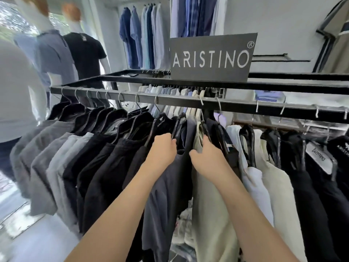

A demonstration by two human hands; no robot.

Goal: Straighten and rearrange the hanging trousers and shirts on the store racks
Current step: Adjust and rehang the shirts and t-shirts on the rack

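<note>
Left hand (164,148) fingers curled on a black plastic hanger (151,136), right hand (206,155) fingers gripping cream fabric trousers (211,214), navy fabric trousers (170,186) between them, all hanging from black metal rack rail (179,100)

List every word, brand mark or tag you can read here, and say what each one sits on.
"ARISTINO" with an ® mark: the dark sign standing on top of the rack.
"ARISTINO", small, under a logo: the black hanger above the left hand.
Grey hanger tag at right: print blurred, unreadable.
</note>
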